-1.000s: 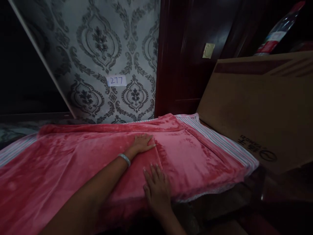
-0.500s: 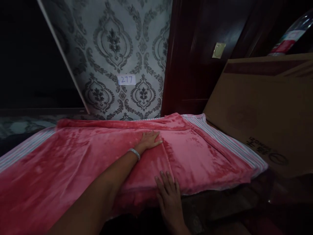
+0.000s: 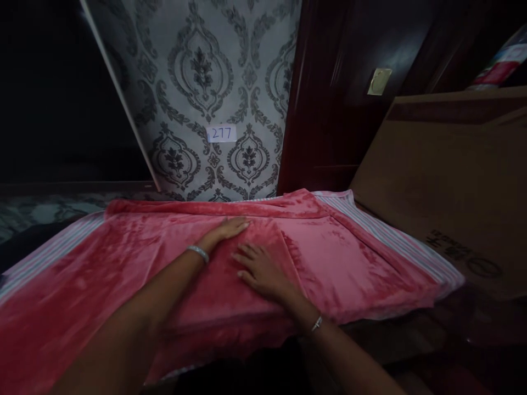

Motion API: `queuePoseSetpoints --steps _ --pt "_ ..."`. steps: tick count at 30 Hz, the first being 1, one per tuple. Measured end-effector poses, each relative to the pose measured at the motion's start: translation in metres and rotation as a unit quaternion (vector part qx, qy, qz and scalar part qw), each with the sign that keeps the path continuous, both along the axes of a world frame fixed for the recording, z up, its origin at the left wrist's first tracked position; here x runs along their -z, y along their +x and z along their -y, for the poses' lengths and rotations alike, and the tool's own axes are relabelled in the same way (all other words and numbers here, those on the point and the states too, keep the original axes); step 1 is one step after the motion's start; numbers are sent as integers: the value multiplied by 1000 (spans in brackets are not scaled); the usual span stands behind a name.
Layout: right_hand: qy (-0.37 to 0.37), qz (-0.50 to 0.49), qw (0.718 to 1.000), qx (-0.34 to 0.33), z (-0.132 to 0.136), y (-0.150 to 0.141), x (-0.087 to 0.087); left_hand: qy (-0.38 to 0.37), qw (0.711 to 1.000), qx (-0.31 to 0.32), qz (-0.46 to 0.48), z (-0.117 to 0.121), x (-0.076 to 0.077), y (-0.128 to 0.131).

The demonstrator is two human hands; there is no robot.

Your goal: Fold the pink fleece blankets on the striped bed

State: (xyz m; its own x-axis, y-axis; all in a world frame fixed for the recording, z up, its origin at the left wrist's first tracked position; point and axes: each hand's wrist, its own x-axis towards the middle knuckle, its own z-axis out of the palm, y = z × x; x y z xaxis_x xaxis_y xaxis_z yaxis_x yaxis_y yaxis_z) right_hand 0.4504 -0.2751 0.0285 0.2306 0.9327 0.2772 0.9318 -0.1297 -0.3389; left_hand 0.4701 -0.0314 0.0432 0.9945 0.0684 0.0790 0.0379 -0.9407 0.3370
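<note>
A pink plush garment [image 3: 329, 258] lies spread over a striped cloth [image 3: 370, 222], whose edges show at both sides. Near the upper middle, my left hand [image 3: 231, 227] rests flat on the plush, fingers stretched toward the right. Just below and to its right, my right hand [image 3: 260, 270] lies on the same fabric with its fingers spread. Neither hand grips anything. A fold line runs down the fabric right of my right hand, and a rolled band of plush crosses the far edge.
A large cardboard box [image 3: 444, 181] stands at the right, with a labelled bottle [image 3: 500, 66] above it. Behind are patterned wallpaper bearing a paper marked 277 [image 3: 221, 133], a dark red door frame [image 3: 321, 109] and a dark screen [image 3: 61, 99] at left.
My right hand has moved up and left from the near edge onto the middle of the fabric. My left hand has slid slightly left. The view has shifted a little to the left.
</note>
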Motion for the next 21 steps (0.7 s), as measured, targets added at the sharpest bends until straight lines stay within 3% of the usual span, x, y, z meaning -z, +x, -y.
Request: queuePoseSetpoints --steps 3,7,14,18,21 --pt "-57 -7 998 -4 -9 0 10 14 1000 -25 -5 0 20 -3" --pt "-82 -35 995 -40 6 -5 18 24 999 -23 8 3 33 -5" --pt "-74 -126 987 -73 55 -36 12 56 998 -11 39 -3 31 -3" --pt "-54 -137 987 -62 79 -56 8 82 996 -4 40 -3 27 -2" --pt "-42 -120 990 -57 89 -65 1 117 992 -34 26 1 22 0"
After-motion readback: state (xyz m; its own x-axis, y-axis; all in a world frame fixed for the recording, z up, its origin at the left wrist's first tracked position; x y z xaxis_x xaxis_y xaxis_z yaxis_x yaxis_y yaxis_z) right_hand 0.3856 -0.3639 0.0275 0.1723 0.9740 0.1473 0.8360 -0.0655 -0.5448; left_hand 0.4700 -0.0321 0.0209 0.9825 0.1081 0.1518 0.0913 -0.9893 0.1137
